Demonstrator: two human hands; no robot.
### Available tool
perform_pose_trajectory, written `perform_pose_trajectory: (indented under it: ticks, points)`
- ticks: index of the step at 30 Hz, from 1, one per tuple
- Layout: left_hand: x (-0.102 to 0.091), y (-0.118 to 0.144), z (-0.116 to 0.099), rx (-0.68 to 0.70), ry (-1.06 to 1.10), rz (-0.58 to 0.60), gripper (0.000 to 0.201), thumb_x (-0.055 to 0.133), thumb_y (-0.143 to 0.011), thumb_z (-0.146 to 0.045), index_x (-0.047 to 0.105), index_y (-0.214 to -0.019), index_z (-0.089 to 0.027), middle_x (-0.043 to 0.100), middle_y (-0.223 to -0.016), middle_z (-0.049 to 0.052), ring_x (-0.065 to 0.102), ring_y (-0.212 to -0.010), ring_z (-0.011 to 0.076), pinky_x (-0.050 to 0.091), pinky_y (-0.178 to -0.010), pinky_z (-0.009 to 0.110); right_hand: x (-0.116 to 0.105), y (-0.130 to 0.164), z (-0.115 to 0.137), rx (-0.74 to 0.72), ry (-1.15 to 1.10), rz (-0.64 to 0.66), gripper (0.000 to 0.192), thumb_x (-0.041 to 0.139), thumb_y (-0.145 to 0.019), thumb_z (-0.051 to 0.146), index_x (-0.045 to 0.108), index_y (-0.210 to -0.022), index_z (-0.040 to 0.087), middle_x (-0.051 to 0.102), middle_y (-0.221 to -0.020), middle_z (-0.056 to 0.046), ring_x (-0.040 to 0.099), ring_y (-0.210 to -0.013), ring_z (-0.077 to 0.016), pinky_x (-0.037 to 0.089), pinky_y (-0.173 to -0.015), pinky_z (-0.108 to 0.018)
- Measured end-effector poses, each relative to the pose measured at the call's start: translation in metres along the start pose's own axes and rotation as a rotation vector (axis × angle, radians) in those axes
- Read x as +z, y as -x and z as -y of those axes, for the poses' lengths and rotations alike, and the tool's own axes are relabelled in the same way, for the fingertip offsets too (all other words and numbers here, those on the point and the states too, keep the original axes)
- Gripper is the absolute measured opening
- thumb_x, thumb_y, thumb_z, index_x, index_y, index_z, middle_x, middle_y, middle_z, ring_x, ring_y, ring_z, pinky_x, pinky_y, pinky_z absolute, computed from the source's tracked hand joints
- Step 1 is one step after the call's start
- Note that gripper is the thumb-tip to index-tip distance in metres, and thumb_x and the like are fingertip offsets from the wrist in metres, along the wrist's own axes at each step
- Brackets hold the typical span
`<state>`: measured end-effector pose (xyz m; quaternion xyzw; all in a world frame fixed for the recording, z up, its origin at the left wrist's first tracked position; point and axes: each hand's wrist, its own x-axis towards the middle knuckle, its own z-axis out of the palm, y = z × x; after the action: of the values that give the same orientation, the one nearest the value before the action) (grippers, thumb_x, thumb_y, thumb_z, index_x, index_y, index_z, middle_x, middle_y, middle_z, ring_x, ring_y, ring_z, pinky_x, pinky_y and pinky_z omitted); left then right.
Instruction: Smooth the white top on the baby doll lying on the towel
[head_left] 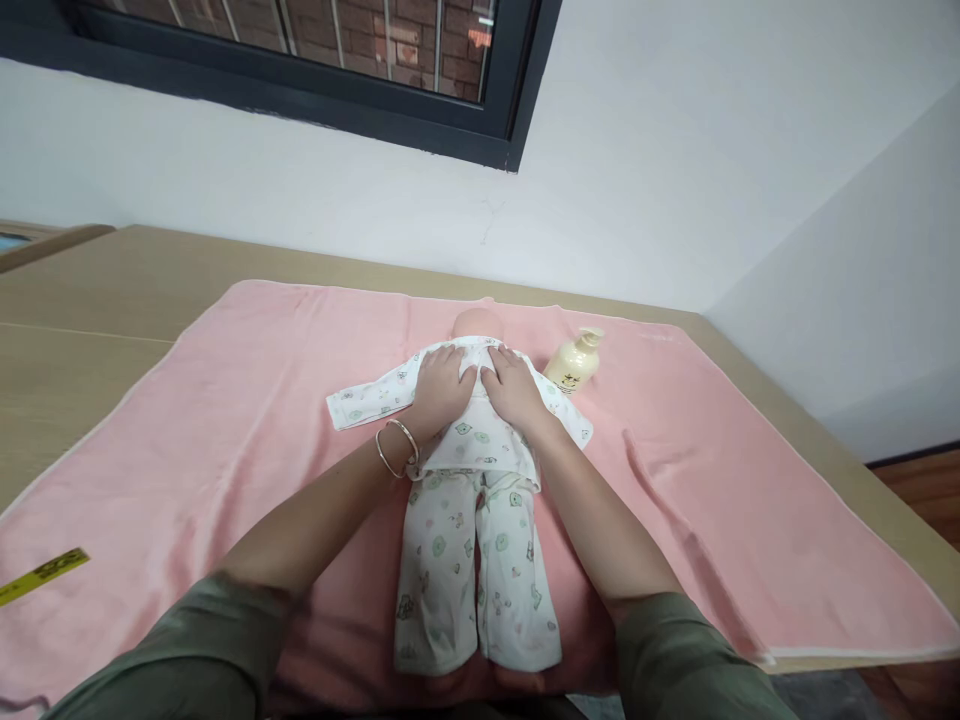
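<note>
A baby doll in a white printed pyjama top and matching trousers lies stretched out, its head pointing away from me. My left hand rests flat on the upper part of the top, on the left side. On the right side my right hand lies flat in the same way, thumbs nearly meeting. Both hands hold nothing, and their fingers are extended. The doll's face is not visible. Its sleeves spread out to either side, and its feet just show below the trouser legs.
Beneath the doll a pink blanket covers much of a wooden table. A cream pump bottle is by the doll's right-hand sleeve. At the left edge lies a yellow strip. A white wall and dark-framed window stand behind.
</note>
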<state>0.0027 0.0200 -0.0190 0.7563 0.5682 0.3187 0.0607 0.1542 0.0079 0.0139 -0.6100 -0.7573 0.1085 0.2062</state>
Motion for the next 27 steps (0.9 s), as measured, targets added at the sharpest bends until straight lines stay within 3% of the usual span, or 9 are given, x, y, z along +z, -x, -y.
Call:
perform_pose_trajectory:
  ticks: [6,10,15,18,23,27]
  points:
    - [-0.01,0.008,-0.015,-0.066,-0.052,0.08,0.052,0.033,-0.101,-0.035,0.053,-0.142,-0.008,0.056,-0.148,0.02,0.046,-0.142,0.0338,0.033,-0.121,0.055,-0.012,-0.002,-0.017,-0.059,-0.116,0.089,0.063,0.043,-0.101,0.046,0.044,-0.154,0.012,0.035,-0.164,-0.015,0.027,-0.155,-0.0276,0.021,-0.127,-0.045]
    - [-0.014,0.016,-0.029,-0.112,-0.106,0.112,0.054,0.032,-0.101,-0.032,0.046,-0.147,-0.008,0.047,-0.156,0.02,0.036,-0.149,0.0378,0.029,-0.12,0.062,-0.015,-0.001,-0.015,-0.03,-0.107,0.083,0.062,0.042,-0.101,0.045,0.045,-0.153,0.012,0.037,-0.163,-0.015,0.029,-0.154,-0.0279,0.023,-0.126,-0.044]
    - [-0.017,0.005,-0.017,-0.07,-0.048,0.156,0.05,0.036,-0.1,-0.035,0.051,-0.143,-0.014,0.052,-0.152,0.017,0.042,-0.145,0.034,0.031,-0.12,0.057,-0.011,0.006,0.004,-0.033,0.065,0.06,0.059,0.037,-0.102,0.033,0.043,-0.152,0.004,0.043,-0.158,-0.021,0.034,-0.151,-0.0328,0.023,-0.125,-0.047]
    - [-0.016,0.002,-0.011,-0.052,-0.026,0.135,0.049,0.036,-0.1,-0.035,0.054,-0.139,-0.012,0.056,-0.148,0.019,0.047,-0.141,0.0337,0.033,-0.12,0.056,-0.011,0.008,0.009,-0.026,0.086,0.073,0.059,0.041,-0.1,0.033,0.043,-0.152,0.005,0.043,-0.158,-0.021,0.035,-0.15,-0.0339,0.024,-0.124,-0.047]
    - [-0.008,0.021,-0.028,-0.045,-0.109,0.027,0.05,0.038,-0.098,-0.029,0.049,-0.143,-0.01,0.051,-0.152,0.022,0.04,-0.146,0.0384,0.032,-0.118,0.06,-0.013,0.0,-0.002,0.035,-0.008,0.065,0.055,0.04,-0.101,0.036,0.048,-0.15,0.012,0.045,-0.159,-0.015,0.035,-0.151,-0.0284,0.027,-0.123,-0.043]
    - [-0.009,0.022,-0.031,-0.034,-0.112,0.058,0.053,0.038,-0.097,-0.027,0.047,-0.145,-0.008,0.048,-0.154,0.023,0.039,-0.147,0.0387,0.032,-0.118,0.06,-0.011,-0.001,-0.001,0.026,0.034,0.054,0.056,0.037,-0.102,0.034,0.046,-0.151,0.009,0.045,-0.158,-0.016,0.035,-0.151,-0.0293,0.024,-0.125,-0.044]
